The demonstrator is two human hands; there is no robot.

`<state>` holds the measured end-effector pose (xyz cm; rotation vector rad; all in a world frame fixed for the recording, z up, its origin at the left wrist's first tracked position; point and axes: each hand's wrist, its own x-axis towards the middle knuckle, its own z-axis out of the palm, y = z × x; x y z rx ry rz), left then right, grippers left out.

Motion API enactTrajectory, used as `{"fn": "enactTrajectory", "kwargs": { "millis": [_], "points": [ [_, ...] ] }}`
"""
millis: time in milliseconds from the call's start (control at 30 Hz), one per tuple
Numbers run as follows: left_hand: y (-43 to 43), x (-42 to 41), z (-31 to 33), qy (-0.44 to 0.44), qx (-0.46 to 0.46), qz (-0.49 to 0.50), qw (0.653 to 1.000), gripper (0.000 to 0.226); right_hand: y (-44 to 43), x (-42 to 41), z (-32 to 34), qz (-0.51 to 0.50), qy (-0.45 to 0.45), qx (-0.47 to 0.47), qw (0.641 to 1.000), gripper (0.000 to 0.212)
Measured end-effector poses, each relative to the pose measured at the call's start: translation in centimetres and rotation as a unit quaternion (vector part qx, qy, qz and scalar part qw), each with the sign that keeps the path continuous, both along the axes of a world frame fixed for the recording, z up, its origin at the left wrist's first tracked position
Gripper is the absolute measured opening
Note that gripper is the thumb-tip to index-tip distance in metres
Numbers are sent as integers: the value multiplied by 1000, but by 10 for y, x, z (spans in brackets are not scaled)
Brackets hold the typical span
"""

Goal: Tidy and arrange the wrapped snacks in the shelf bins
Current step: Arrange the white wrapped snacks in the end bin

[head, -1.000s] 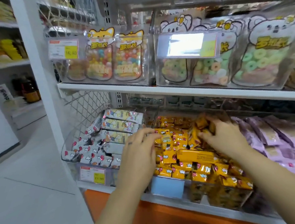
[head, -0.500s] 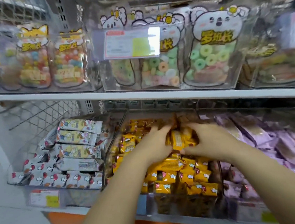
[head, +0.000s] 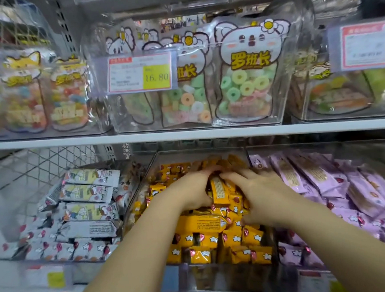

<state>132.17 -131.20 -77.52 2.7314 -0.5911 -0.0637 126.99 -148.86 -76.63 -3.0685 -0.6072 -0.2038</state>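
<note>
Head view: one orange bar (head: 220, 189) stands amid the orange packs (head: 200, 223) in the middle bin (head: 232, 278) of the lower row, its long axis pointing away from us toward the bin's back. Our left hand (head: 190, 189) curls round its left side; our right hand (head: 263, 195) presses it with spread fingers. A second ago our hands were apart; now they meet.

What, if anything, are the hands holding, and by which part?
A bunch of upright yellow snack packets: the left hand cups its left side, the right hand presses its right side.
</note>
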Motion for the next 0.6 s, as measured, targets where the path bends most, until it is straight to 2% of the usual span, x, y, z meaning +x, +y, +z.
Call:
{"fn": "enactTrajectory", "kwargs": {
  "millis": [200,400,600],
  "points": [
    [7,-7,-8,-49,-68,19,996,58,-2,-5,2,-1,-50,69,996,72],
    [13,-11,0,-102,-99,68,988,49,-1,-12,4,-16,-105,129,986,48],
    [47,-23,10,-182,-26,174,967,45,4,-13,2,-70,-120,191,972,39]
  ]
}}
